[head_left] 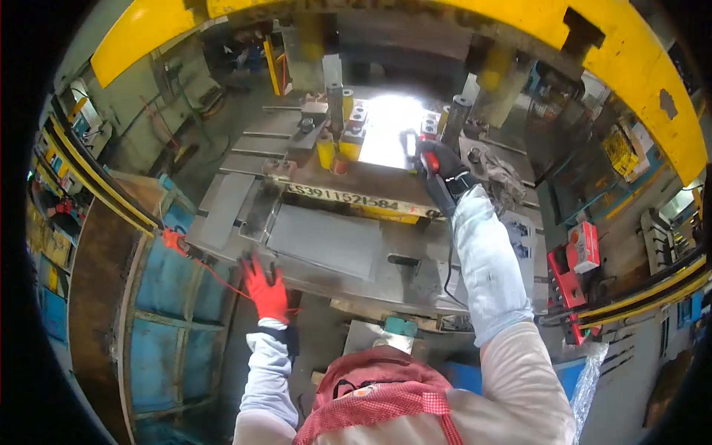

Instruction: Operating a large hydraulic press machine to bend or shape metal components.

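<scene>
My left hand (263,288), in a red glove with dark fingertips, is spread beside the front edge of the machine bed (334,276). A flat grey metal sheet (326,241) lies on the bed to its right. My right arm reaches far forward over the die (356,194). At its end, my right hand (443,174) shows as a dark shape with a red patch, beside a brightly lit plate (389,130). Its fingers, and anything in them, cannot be made out. A thin black cord (449,259) hangs below that hand.
Upright posts (335,107) and yellow blocks (325,150) stand on the die. A crumpled grey cloth (503,178) lies right of it. A yellow beam (549,30) arches overhead. A red cord (215,274) runs past my left hand. Blue framed panels (167,297) stand at left.
</scene>
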`<state>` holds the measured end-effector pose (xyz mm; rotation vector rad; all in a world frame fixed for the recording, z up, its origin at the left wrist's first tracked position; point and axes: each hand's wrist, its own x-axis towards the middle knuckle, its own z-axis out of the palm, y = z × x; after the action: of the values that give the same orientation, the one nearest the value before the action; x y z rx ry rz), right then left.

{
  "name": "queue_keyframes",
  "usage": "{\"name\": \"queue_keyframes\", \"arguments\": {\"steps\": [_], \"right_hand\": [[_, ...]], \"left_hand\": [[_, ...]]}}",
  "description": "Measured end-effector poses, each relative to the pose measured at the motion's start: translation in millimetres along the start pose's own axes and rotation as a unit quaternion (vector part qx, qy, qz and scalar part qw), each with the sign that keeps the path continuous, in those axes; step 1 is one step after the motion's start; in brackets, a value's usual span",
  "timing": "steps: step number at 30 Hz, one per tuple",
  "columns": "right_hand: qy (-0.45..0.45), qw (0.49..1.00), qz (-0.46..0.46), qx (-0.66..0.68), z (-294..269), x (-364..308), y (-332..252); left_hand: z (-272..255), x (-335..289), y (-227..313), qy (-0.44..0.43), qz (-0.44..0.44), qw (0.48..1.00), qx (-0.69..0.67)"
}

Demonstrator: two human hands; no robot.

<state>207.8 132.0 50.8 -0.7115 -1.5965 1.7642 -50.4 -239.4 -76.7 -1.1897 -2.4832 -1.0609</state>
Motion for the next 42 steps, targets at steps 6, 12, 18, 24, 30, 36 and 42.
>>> {"name": "queue_keyframes", "arguments": {"steps": [6, 12, 18, 24, 30, 36, 42], "right_hand": [[0.102, 0.992, -0.052, -0.058, 1, -154, 16], [0.201, 0.972, 0.118, 0.018, 39, -337, 79], [0.208, 0.955, 0.191, 0.09, 43, -382, 142], [0.201, 0.968, 0.15, -0.019, 30, -375, 67], [0.017, 0.967, 0.011, -0.252, 35, -319, -12], [-0.155, 0.918, -0.052, -0.362, 50, -278, -6], [-0.062, 0.987, 0.123, 0.084, 77, -286, 23]], "left_hand": [[31, 33, 115, -0.147, 0.132, 0.94, -0.28], [139, 79, 216, -0.284, -0.095, 0.64, -0.707], [177, 116, 249, -0.233, 0.047, 0.873, -0.425], [75, 132, 171, -0.081, 0.233, 0.947, -0.206], [-34, 174, 157, -0.383, 0.092, 0.836, -0.382], [-18, 186, 183, -0.518, 0.274, 0.766, -0.265], [31, 201, 196, -0.56, 0.233, 0.678, -0.415]]}}
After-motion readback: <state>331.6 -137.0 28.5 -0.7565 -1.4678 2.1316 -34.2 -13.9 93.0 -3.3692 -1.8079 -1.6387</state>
